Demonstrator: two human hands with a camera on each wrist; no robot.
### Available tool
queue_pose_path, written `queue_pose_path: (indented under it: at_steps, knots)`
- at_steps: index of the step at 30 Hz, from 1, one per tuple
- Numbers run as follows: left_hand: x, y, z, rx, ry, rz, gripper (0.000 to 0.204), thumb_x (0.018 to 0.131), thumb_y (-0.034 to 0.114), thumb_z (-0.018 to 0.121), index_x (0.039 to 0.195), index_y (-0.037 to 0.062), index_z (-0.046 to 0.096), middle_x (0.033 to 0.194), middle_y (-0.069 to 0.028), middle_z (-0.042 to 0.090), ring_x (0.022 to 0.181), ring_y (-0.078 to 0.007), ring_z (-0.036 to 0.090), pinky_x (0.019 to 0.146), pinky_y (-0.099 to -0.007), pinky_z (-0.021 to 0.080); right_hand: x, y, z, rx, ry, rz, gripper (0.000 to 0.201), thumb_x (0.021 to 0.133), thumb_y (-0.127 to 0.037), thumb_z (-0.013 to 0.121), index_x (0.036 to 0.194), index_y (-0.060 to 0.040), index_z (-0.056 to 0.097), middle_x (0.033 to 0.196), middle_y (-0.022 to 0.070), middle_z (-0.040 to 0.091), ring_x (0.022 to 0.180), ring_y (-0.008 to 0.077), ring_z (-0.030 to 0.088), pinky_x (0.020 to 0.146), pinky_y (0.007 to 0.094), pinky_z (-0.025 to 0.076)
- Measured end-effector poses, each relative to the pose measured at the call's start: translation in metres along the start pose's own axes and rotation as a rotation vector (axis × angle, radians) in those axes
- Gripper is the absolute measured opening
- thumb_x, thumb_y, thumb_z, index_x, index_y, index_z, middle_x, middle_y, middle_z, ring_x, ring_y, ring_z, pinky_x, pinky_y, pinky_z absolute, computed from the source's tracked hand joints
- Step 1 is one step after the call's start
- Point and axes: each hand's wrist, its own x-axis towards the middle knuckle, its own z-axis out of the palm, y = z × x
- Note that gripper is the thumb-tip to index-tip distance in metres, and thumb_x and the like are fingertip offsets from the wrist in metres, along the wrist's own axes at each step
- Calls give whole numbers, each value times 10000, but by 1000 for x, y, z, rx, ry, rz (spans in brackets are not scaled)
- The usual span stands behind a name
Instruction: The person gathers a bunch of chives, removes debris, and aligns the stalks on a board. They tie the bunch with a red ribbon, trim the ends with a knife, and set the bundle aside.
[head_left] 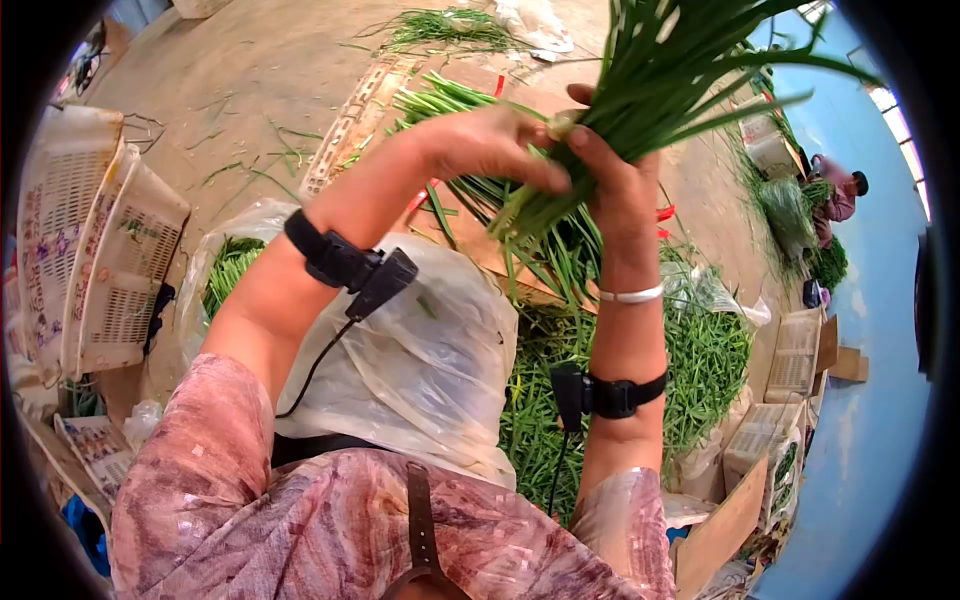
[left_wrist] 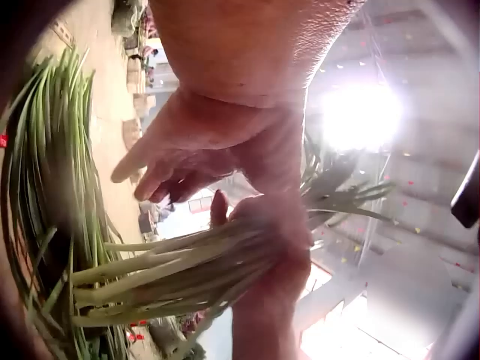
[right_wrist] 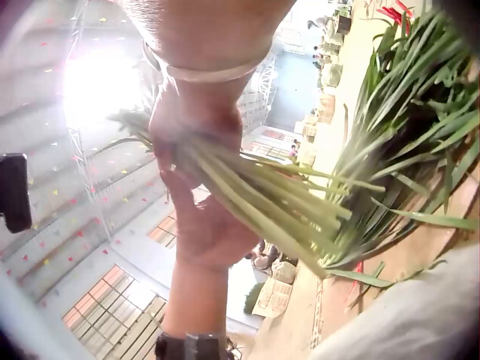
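My right hand [head_left: 620,185], with a silver bangle at the wrist, grips a bunch of garlic chives [head_left: 665,85] in the air. Its green leaves fan out up and to the right, and the pale stem ends point down to the left. Beside the stems is my left hand [head_left: 490,145], thumb close against the bunch. In the left wrist view the fingers [left_wrist: 154,172] of that hand extend loosely, off the stems. Below, more garlic chives [head_left: 450,105] lie on a cardboard sheet with red ties [head_left: 665,213].
Translucent plastic [head_left: 420,350] covers my lap. Loose green leaves [head_left: 550,390] are heaped around it. White crates [head_left: 110,240] stand at left, other crates [head_left: 795,350] along the blue wall. Another person [head_left: 840,205] sits at far right beside greens.
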Motion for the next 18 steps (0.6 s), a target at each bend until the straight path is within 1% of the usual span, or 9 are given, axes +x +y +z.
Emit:
queue_pose_path:
  at_steps: [3,4,5,7,9,10,11,14,18]
  knots:
    - [6,-23,-10,-17,490,403,674,671,343,756,1169,-15,477,1093,-71,578,985,-121,540,847,-272,443,4,47,8,-216,60,-81,336,684,-41,718,991,7,590,904,71,639,796,159,603,733,284,487]
    - [-1,-16,-6,-95,325,257,651,686,359,746,1145,-20,483,1096,-93,574,992,-134,533,850,-288,441,1,62,4,-402,-22,-72,322,700,-49,697,994,11,580,890,63,620,799,154,582,732,285,475]
    - [4,-32,-3,175,459,326,592,713,378,724,1097,-19,511,1030,-105,594,949,-158,543,834,-304,443,0,72,2,-586,-111,-65,310,716,-57,676,998,14,570,876,55,601,801,149,560,732,286,463]
    - [5,-29,9,74,416,265,725,675,542,677,1127,-4,527,1053,-164,594,966,-251,581,872,-333,438,2,83,2,-693,-138,-10,259,708,-36,653,946,26,575,876,63,597,796,161,556,714,299,454]
    - [23,-40,7,194,476,266,721,688,575,638,1128,13,534,1058,-181,590,988,-283,570,882,-350,430,6,95,-4,-772,-181,-293,204,717,-24,630,908,24,574,859,71,587,793,159,545,693,309,451]
    - [32,-46,9,314,529,270,721,702,609,599,1128,30,541,1064,-197,585,1010,-316,558,893,-368,422,5,96,-4,-598,-118,-325,199,746,-17,593,939,22,560,890,80,577,819,155,534,703,318,447]
    - [29,-22,11,478,533,140,769,699,669,541,1156,51,531,1100,-226,564,1054,-370,517,920,-395,398,11,92,-7,-680,-41,-87,224,788,-25,573,1002,22,531,954,70,561,869,157,520,755,309,443]
    - [44,0,5,581,387,290,769,705,618,585,1152,-2,506,1094,-240,560,1052,-337,535,899,-372,413,16,78,-5,-397,206,-243,93,769,-12,582,856,17,591,750,35,578,687,107,528,612,245,448]
    - [25,30,-10,-160,150,245,1052,675,525,699,1354,-100,195,1300,-252,399,1226,-275,390,1014,-341,309,12,27,-26,39,201,-110,243,805,10,594,1038,47,536,821,98,607,752,202,622,683,323,513]
